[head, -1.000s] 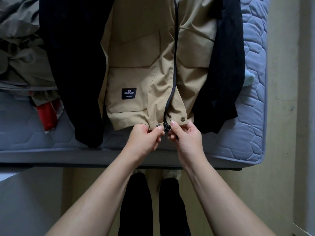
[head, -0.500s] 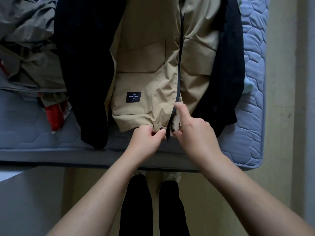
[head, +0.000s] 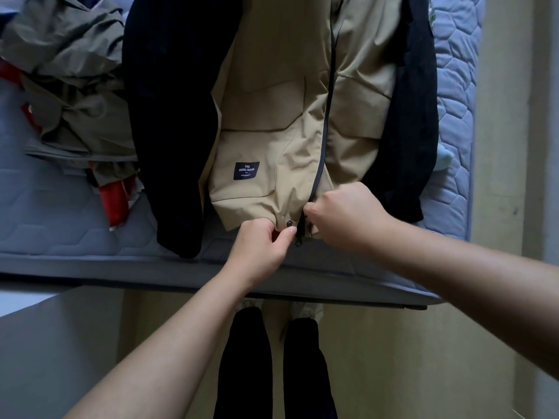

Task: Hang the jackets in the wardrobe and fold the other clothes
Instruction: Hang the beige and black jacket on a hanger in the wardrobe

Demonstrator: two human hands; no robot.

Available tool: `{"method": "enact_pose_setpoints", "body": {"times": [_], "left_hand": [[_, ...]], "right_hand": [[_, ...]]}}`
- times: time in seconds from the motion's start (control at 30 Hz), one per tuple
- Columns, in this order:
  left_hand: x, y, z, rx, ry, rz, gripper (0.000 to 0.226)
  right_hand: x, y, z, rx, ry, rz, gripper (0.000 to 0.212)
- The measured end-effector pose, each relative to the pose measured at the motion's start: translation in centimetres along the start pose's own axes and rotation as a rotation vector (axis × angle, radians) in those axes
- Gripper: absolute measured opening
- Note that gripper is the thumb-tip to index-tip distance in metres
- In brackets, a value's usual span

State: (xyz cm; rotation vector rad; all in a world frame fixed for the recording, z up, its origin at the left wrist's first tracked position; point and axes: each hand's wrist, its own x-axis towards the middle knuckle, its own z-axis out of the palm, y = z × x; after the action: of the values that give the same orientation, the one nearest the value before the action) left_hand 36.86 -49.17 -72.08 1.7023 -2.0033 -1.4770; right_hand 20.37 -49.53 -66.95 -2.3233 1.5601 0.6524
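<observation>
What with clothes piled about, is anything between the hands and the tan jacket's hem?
Nothing visible does. The left hand pinches the jacket by its hem, beside the snap; the right hand grips it where the zip ends.

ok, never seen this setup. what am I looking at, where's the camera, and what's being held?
There is no machine here: a person is working with bare hands. The current picture comes from a wide-angle camera worn on the head, looking forward and down. That is why both forearms reach in from the bottom and the person's legs show below.

A tan jacket lies spread on a grey mattress, with black fabric along both its sides. A heap of clothes, olive and red, sits to its left.

The left hand pinches the jacket's bottom hem beside a metal snap. The right hand is curled at the lower end of the zip. It seems to grip the slider, but its fingertips are hidden.
</observation>
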Motion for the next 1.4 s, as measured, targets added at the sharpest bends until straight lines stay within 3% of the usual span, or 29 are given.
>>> {"method": "enact_pose_setpoints", "body": {"times": [0.2, 0.4, 0.47, 0.53, 0.6, 0.67, 0.7, 0.77, 0.83, 0.93, 1.1, 1.27, 1.33, 1.4], "left_hand": [[-1.9, -3.0, 0.6, -0.019, 0.008, -0.061, 0.059], [-1.2, -4.9, 0.5, -0.016, -0.094, -0.323, 0.044], [-0.2, -4.0, -0.3, -0.137, -0.208, -0.515, 0.042], [0.7, -2.0, -1.7, -0.163, -0.442, -0.704, 0.052], [1.9, 0.1, -3.1, 0.188, -0.510, -0.582, 0.053], [3.5, 2.3, -3.6, 0.654, -0.183, -0.229, 0.042], [4.3, 3.7, -3.6, 0.711, -0.034, -0.096, 0.042], [6.1, 5.7, -2.9, 0.695, 0.015, 0.013, 0.046], [7.4, 6.5, -1.9, 0.678, -0.083, 0.061, 0.036], [7.7, 6.2, -1.3, 0.639, -0.070, 0.192, 0.022], [7.7, 4.9, -3.0, 0.578, -0.075, 0.294, 0.044], [7.3, 4.5, -4.8, 0.593, -0.110, 0.351, 0.044], [7.0, 4.7, -4.6, 0.568, -0.109, 0.338, 0.044], [6.8, 4.7, -4.3, 0.510, -0.095, 0.307, 0.043]], "right_hand": [[2.0, 4.2, -1.9, -0.094, 0.105, 0.090, 0.020], [3.7, 6.3, -3.1, -0.075, 0.059, 0.087, 0.014], [3.7, 6.3, -3.0, -0.045, 0.035, 0.089, 0.014], [3.8, 6.4, -3.1, -0.001, 0.021, 0.109, 0.017], [3.8, 6.7, -3.5, 0.060, 0.020, 0.116, 0.018], [4.0, 6.9, -3.8, 0.102, 0.028, 0.102, 0.018], [4.1, 7.0, -4.0, 0.111, 0.022, 0.090, 0.021], [4.2, 7.1, -4.2, 0.110, -0.019, 0.067, 0.025], [4.3, 7.2, -4.1, 0.093, -0.046, 0.055, 0.023], [4.2, 7.2, -3.8, 0.017, -0.005, 0.031, 0.018], [4.8, 7.6, -5.1, -0.014, 0.072, 0.003, 0.016], [5.4, 8.7, -6.5, -0.006, 0.152, -0.028, 0.018], [5.5, 9.4, -6.0, 0.199, 0.105, 0.049, 0.015], [5.6, 9.4, -4.9, 0.736, 0.041, 0.277, 0.016]]}}
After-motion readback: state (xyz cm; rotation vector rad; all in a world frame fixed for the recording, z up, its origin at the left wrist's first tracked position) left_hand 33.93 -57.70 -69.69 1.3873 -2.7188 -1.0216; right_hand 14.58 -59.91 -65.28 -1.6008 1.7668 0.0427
